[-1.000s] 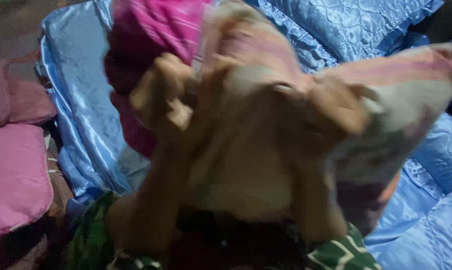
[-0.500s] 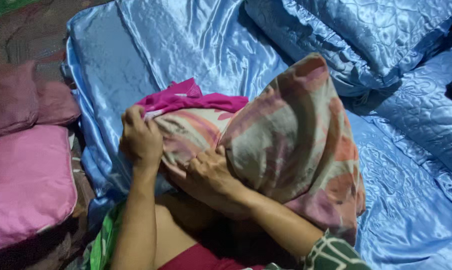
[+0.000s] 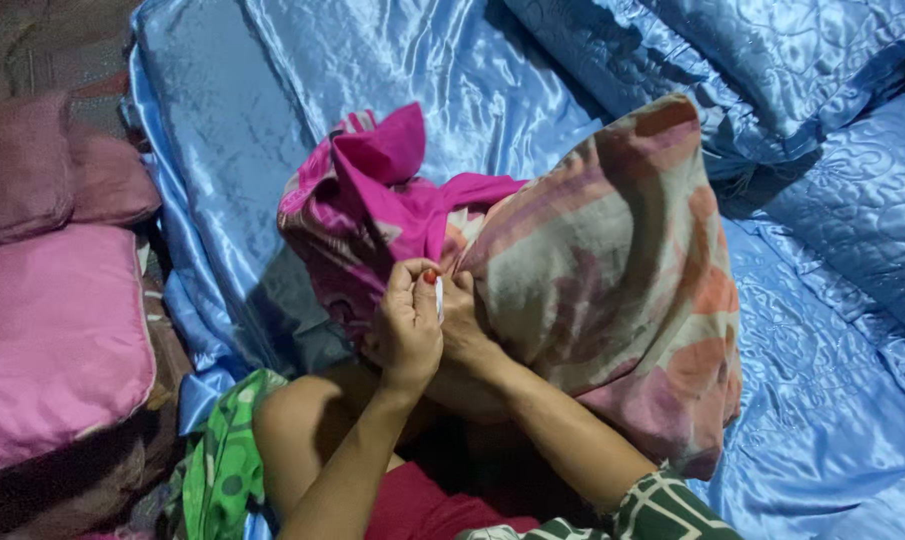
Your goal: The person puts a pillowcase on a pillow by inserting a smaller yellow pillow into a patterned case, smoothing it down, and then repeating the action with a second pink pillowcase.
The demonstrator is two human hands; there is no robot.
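A plump pillow in a floral cover [image 3: 612,270] of beige, pink and orange rests on my lap and on the blue satin bedspread [image 3: 392,80]. A bright pink cloth [image 3: 372,190] bunches at its open left end. My left hand [image 3: 407,325] and my right hand [image 3: 464,320] meet at that end, pinching the cover's edge together. A small white bit shows between the fingers; I cannot tell what it is.
Two pink cushions [image 3: 52,330] lie at the left beside the bed. Blue satin quilted pillows [image 3: 732,70] are stacked at the upper right. A green patterned cloth [image 3: 222,460] lies by my knee.
The pillow came down from in front of the camera onto my lap. My left hand has shifted right to join the right hand at the cover's opening, and the pink cloth now sticks up.
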